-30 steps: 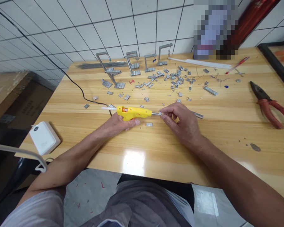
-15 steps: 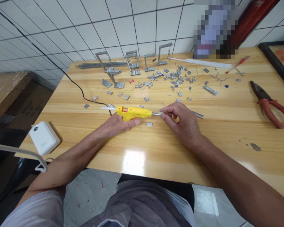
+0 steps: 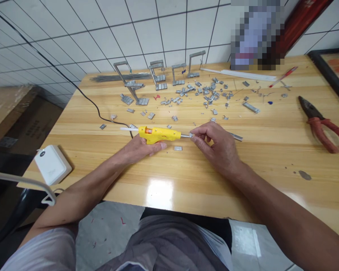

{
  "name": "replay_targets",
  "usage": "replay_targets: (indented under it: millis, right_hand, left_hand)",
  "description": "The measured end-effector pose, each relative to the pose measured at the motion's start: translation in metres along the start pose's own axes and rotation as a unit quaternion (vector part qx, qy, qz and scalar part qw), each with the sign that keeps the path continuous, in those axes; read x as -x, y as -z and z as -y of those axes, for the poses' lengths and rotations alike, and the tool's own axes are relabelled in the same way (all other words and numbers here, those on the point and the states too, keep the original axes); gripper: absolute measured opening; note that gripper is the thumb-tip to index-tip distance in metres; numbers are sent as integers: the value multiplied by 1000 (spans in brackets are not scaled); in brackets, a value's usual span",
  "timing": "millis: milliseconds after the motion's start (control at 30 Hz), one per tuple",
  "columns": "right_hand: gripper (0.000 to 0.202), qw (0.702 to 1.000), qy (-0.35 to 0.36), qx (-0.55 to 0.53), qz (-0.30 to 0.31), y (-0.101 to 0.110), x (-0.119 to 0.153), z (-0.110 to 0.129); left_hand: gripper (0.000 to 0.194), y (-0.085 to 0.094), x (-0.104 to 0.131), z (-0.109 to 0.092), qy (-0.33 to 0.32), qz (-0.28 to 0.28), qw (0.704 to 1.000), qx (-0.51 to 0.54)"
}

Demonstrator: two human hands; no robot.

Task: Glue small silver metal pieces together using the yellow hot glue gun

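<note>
Glue gun (image 3: 161, 134) resting in left hand's (image 3: 147, 146) closed grip; right hand (image 3: 219, 146) pinching small metal piece (image 3: 191, 135) at nozzle.

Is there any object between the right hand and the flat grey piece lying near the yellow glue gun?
Nothing visible stands between the right hand and the flat grey piece; only the table surface shows there. The glue gun, in the left hand, appears beyond the piece.

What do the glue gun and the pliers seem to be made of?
Glue gun: glossy yellow, probably plastic, by its smooth moulded body; its slim nozzle shines like bare metal. Pliers: dark, dull metal jaws, likely steel; the red handles look matt, perhaps rubber or plastic.
</note>
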State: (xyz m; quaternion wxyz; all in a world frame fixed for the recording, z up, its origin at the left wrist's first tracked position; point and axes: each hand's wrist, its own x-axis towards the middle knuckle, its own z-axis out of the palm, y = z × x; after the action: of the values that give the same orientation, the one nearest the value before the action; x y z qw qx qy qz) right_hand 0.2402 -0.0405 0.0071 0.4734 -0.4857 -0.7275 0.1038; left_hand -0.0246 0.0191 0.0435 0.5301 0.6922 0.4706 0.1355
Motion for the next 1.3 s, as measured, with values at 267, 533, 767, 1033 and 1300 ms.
replay_targets:
  millis: [267,533,767,1033,1300]
  right_hand:
    - [10,1000,1,-1,-4,0,0,1]
    - [9,1000,1,-15,-5,0,0,0]
    - [9,1000,5,-14,-5,-1,0,0]
    - [8,1000,5,-11,-4,-2,1,0]
    - [9,1000,4,-11,-4,-1,0,1]
  left_hand:
    - [41,0,-1,-1,-5,1,1000,-2]
    - [40,0,-1,0,-19,5,1000,6]
    - [39,0,-2,2,-21,4,1000,11]
    - [40,0,-2,3,-20,3,1000,18]
    - [39,0,-2,2,-26,5,999,22]
